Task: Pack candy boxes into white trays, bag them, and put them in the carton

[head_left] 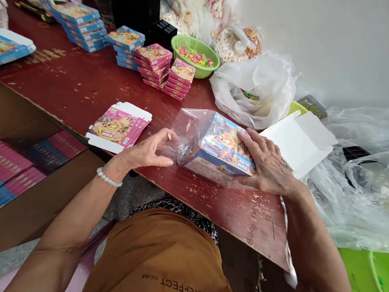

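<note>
A blue printed box (pixel 226 138) lies in a clear plastic bag (pixel 190 123) on the red table. The bag's loose end sticks out to the left, past the box. My right hand (pixel 267 160) grips the box at its right end, thumb on the near side and fingers over the top. Just left of the loose plastic is my left hand (pixel 154 149), with thumb and fingers apart and nothing held; whether a fingertip touches the film cannot be made out. A flat pink carton (pixel 118 127) with white flaps lies beyond my left hand.
Stacks of blue boxes (pixel 82 26) and pink boxes (pixel 155 61) stand farther back beside a green basket (pixel 195 55) of colourful small pieces. A white plastic bag (pixel 257 86) and an open white carton (pixel 303 141) lie right. Below left, a cardboard box (pixel 46 204) holds packed boxes.
</note>
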`<state>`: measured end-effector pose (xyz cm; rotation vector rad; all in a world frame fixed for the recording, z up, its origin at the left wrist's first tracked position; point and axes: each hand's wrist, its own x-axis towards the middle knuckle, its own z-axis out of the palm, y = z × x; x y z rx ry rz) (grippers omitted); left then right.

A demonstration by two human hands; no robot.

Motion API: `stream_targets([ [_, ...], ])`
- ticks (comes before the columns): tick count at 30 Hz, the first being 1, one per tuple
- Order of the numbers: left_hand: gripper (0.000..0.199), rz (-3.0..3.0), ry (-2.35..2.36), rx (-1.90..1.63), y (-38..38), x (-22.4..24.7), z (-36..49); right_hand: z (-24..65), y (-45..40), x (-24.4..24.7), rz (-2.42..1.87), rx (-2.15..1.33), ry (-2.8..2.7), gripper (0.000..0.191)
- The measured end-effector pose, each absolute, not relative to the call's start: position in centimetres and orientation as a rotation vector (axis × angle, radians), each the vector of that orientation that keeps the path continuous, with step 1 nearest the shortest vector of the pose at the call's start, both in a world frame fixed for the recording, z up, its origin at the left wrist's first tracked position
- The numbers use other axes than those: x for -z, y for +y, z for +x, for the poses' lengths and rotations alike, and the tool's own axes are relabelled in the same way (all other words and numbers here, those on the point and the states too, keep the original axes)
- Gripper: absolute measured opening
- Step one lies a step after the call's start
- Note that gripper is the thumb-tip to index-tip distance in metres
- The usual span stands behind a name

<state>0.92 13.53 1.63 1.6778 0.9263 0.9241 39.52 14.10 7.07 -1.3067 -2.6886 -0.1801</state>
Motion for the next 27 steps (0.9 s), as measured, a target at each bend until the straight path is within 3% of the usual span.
stream_targets([
  [3, 0.076, 1.549, 0.741, -0.901, 13.5, -1.8, 1.1, 39.6, 14.1, -6.9, -1.288, 0.175, -2.679, 0.117],
  [8, 0.030, 1.519, 1.040, -1.121, 12.9, -2.3, 2.7, 39.6, 14.0, -7.0, -1.280, 0.183, -2.671, 0.116],
  [19, 0.030, 1.852, 1.028, -1.280, 17.5, -1.1, 3.1, 39.5, 13.7, -7.7, -1.220, 0.141, -2.680, 0.114],
  [27, 0.047, 1.140, 0.643, -1.152, 20.4, 1.6, 10.5, 39.0, 13.1, -7.4, -1.156, 0.089, -2.611, 0.111],
])
